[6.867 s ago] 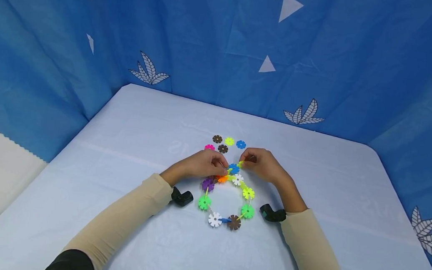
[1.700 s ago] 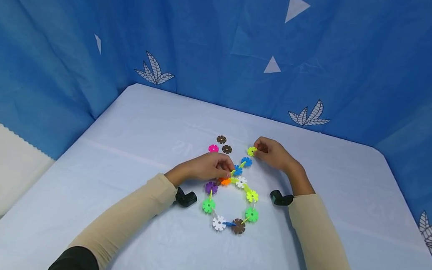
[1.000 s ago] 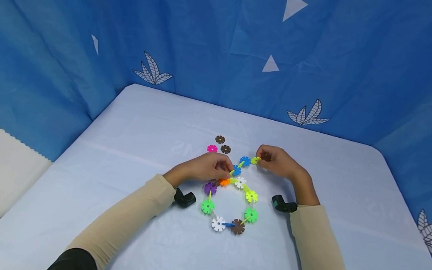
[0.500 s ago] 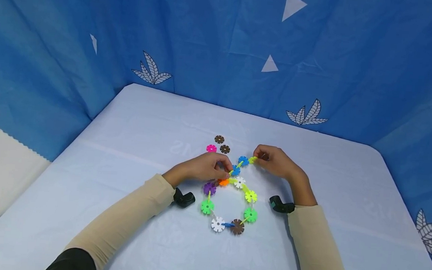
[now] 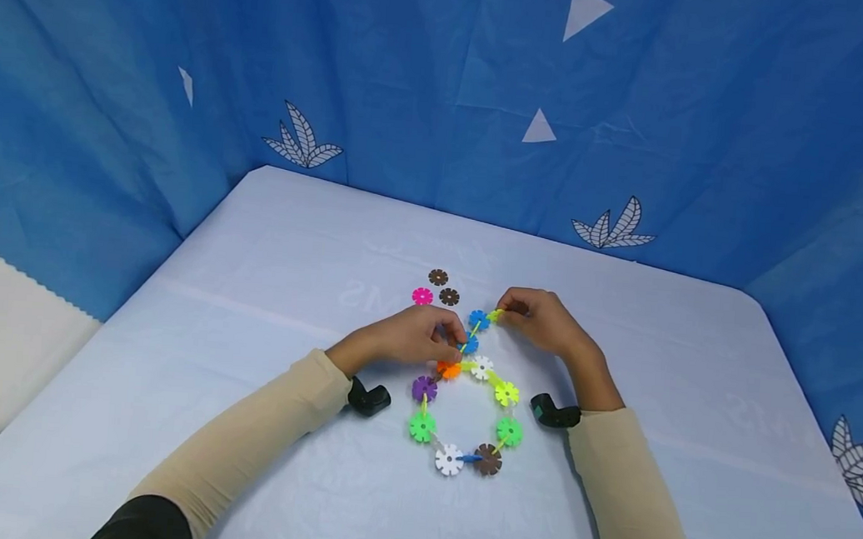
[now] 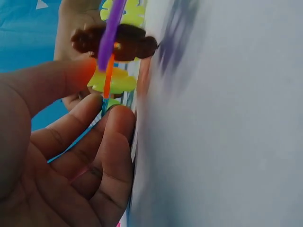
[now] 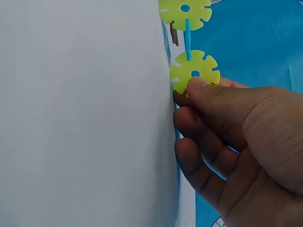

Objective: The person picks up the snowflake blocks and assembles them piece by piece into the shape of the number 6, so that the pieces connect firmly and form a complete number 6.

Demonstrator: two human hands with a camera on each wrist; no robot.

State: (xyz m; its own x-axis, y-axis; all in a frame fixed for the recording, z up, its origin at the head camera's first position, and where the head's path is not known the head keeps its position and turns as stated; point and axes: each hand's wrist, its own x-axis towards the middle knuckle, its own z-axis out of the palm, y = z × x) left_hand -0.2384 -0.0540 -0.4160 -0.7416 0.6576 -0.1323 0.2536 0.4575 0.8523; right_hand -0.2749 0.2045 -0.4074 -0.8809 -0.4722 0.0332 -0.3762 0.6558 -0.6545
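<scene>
A ring of notched plastic interlocking discs lies on the white table, with an orange disc [image 5: 449,371], a purple disc [image 5: 425,388] and a brown disc [image 5: 488,460] among them. From its far side a short branch leads off through a blue disc [image 5: 479,320]. My left hand [image 5: 406,335] pinches the chain where the branch starts, beside the orange disc. My right hand [image 5: 544,319] pinches a yellow disc [image 7: 206,64] between thumb and forefinger at the branch's far end. In the right wrist view, this yellow disc's edge meets a blue disc seen edge-on [image 7: 188,40].
Three loose discs lie beyond my left hand: a pink disc [image 5: 422,296], a brown one [image 5: 438,277] and another brown one [image 5: 449,297]. A blue curtain [image 5: 444,95] hangs behind the table [image 5: 313,236]. Black wrist cameras sit at both cuffs.
A loose blue disc and a loose yellow disc have left the far group; the blue now sits in the branch, the yellow at its end. Lately the ring has shifted right and nearer me.
</scene>
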